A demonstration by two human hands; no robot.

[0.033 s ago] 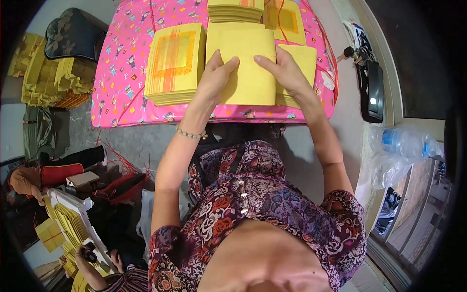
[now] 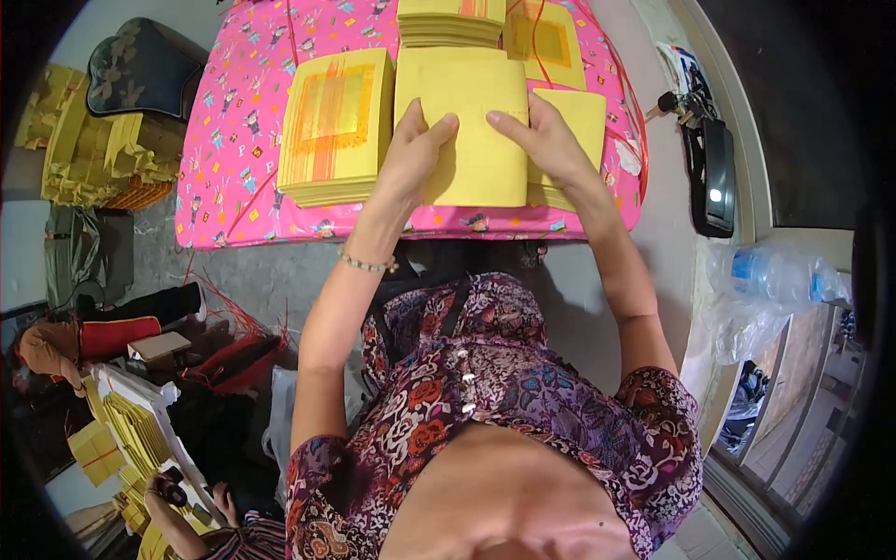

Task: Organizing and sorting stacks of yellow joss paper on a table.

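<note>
Over the near part of the table I hold a sheaf of plain yellow joss paper (image 2: 476, 154), its blank face up. My left hand (image 2: 420, 149) grips its left side and my right hand (image 2: 541, 140) its right side. Both thumbs press on top; the other fingers are mostly hidden at the edges or underneath. Left of my left hand lies a thick stack of yellow joss paper (image 2: 327, 131) with a gold square and orange streaks. Partly under my right hand is another plain yellow stack (image 2: 576, 135).
The table wears a pink patterned cover (image 2: 233, 121). Farther back stand another yellow stack (image 2: 453, 23) and a gold-squared one (image 2: 551, 47), with red cords around. A dark padded chair (image 2: 145, 70) is left, a plastic bottle (image 2: 775, 271) right. At lower left, another person's arm (image 2: 177, 523) is beside yellow bundles.
</note>
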